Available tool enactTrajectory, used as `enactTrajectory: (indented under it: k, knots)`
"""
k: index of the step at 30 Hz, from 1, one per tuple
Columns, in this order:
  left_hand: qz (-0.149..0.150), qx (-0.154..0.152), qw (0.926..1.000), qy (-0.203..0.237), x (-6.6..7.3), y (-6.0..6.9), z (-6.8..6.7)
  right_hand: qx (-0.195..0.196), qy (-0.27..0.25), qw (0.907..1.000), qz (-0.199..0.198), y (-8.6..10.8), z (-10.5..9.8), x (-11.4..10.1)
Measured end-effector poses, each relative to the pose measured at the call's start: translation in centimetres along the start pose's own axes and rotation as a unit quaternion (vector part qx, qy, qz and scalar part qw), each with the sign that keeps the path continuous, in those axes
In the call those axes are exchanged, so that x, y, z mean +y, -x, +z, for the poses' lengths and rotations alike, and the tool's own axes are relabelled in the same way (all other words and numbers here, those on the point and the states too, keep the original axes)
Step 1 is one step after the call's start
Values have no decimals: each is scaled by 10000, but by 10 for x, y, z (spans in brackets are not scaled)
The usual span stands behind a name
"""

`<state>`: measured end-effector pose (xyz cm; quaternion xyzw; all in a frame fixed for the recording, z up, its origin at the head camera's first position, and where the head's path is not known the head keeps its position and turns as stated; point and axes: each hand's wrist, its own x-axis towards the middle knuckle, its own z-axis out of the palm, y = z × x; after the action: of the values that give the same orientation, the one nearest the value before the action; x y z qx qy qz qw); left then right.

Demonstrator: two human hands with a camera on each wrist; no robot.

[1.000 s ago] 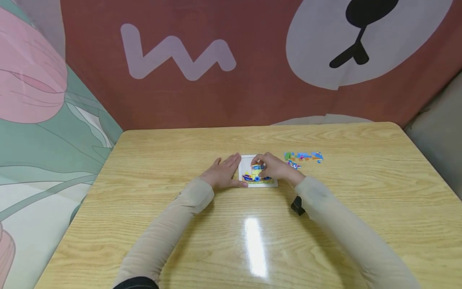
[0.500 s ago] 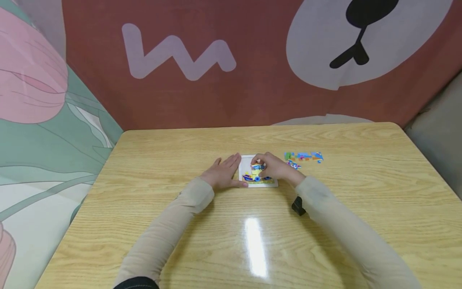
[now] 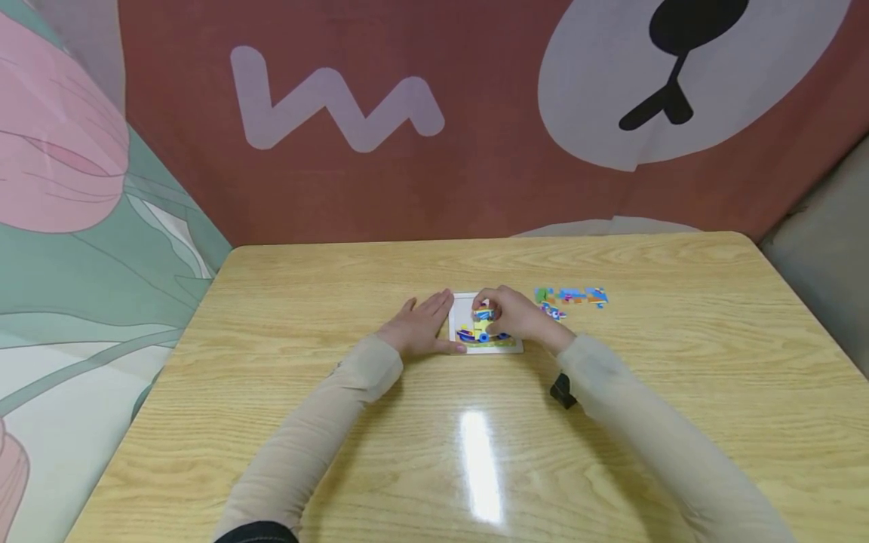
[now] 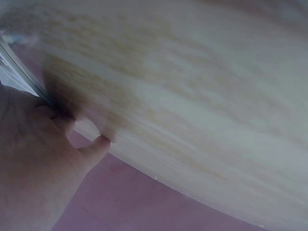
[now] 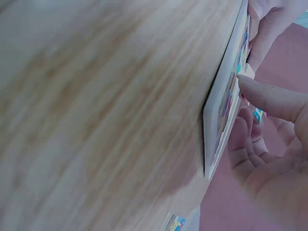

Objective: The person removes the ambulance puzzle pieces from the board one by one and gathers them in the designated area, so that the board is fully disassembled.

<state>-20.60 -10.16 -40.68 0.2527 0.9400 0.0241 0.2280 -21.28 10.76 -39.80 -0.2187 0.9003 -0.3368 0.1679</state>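
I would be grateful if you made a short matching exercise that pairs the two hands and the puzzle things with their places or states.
Things:
1. Left hand
2. Right hand
3. White rectangular puzzle tray
4. Loose multicoloured puzzle pieces

Places or states:
A. On the pale wooden table, to the right of the tray
B. Pinching a yellow and blue puzzle piece
C. Fingers extended, at the tray's left edge
D. Only partly filled, bare white showing

Pairs: 1-C, 2-B, 3-D, 4-A
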Motion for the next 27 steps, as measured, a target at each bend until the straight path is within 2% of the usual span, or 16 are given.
enactTrajectory:
  k: [11, 15, 20, 27]
  knots:
    - [-17, 49, 10000, 61, 2, 3, -1, 167, 87, 9998, 4, 4, 1, -4]
    - [-18, 53, 10000, 41, 2, 3, 0, 227, 132, 9996, 124, 5, 0, -6]
    - [-17, 59, 10000, -12, 1, 2, 1, 145, 137, 9996, 185, 6, -2, -8]
    - [11, 76, 10000, 24, 1, 1, 0, 15, -151, 9997, 208, 9, -4, -7]
